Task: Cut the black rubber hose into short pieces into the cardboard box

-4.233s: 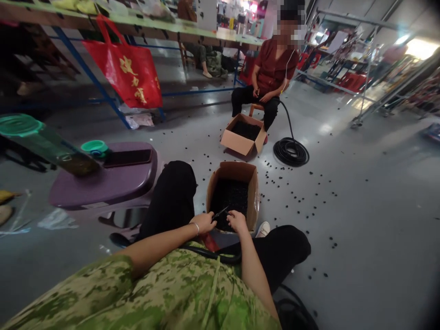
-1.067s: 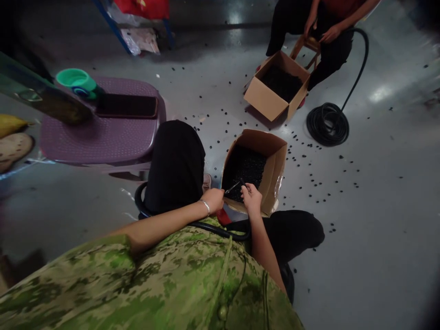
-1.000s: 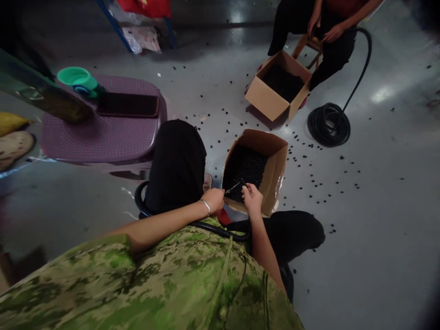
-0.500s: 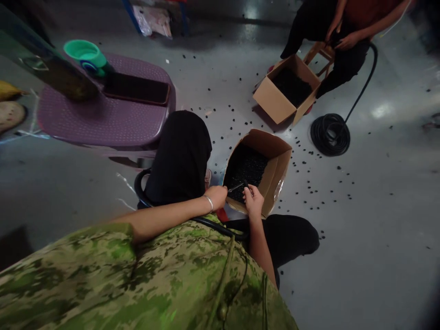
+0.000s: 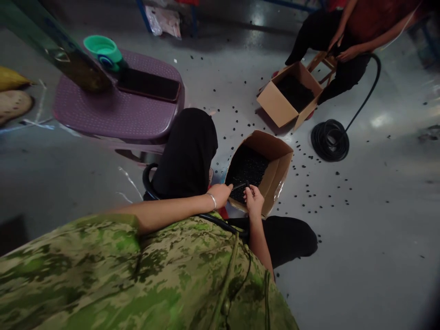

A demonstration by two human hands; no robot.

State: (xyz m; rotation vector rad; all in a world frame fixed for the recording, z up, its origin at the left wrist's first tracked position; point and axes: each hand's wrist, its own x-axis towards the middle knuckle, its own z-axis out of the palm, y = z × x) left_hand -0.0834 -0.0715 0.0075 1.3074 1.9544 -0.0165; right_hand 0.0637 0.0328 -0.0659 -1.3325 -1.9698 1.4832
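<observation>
My left hand [image 5: 220,195] is closed on a pair of scissors [image 5: 239,186] whose blades point right over the near edge of a cardboard box [image 5: 275,176] filled with small black pieces. My right hand [image 5: 254,200] pinches the end of a black corrugated hose [image 5: 209,218], right at the scissor blades. The hose runs back across my lap and loops behind my left knee [image 5: 187,151].
A purple plastic stool [image 5: 113,114] at the left carries a phone [image 5: 148,85] and a green cup [image 5: 103,48]. Another person [image 5: 347,41] sits opposite with a second box [image 5: 280,103] and a coiled black hose [image 5: 330,140]. Small black pieces [image 5: 319,192] litter the grey floor.
The view has tilted down from the room to my lap and drifted slightly. The scissor blades, open a second ago, now look closed against the hose end. Both hands stay over the box edge.
</observation>
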